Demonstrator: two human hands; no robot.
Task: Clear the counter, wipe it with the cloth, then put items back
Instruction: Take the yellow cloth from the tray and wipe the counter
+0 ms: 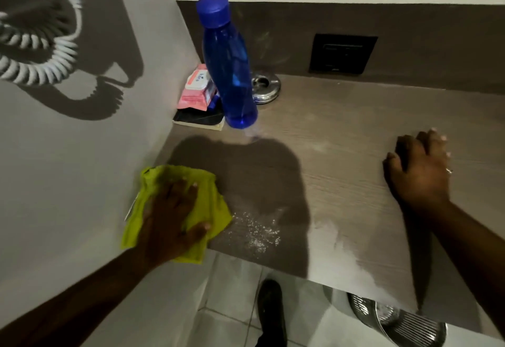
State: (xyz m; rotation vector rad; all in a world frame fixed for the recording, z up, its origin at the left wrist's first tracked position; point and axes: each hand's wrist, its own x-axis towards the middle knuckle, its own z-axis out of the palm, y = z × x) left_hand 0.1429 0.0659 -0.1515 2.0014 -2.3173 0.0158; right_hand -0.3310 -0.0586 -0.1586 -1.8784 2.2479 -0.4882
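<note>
The left hand (pixel 170 210) is pressing the yellow-green cloth (pixel 175 210) flat against the bench (pixel 341 133) at its near left corner, close to the wall. The grip there is spread wide, fingers straight across the cloth and the thumb lying along its right edge, not bunching it. The right hand (pixel 420 166) is resting open on the bench well off to the right, holding nothing, and seems to be bracing.

A scatter of white crumbs (pixel 257 230) is lying just right of the cloth, along the near edge, so the left hand is plainly the nearer one and a rightward sweep would meet them first. Beyond them a pale smear (pixel 338 240) is spreading toward the right.

The bench is not fully cleared: a blue bottle (pixel 229 65) is standing in the far left corner, beside a pink wipes pack (pixel 195 89) on a dark notebook (pixel 198 121), with a metal ashtray (pixel 266 87) just behind.
</note>
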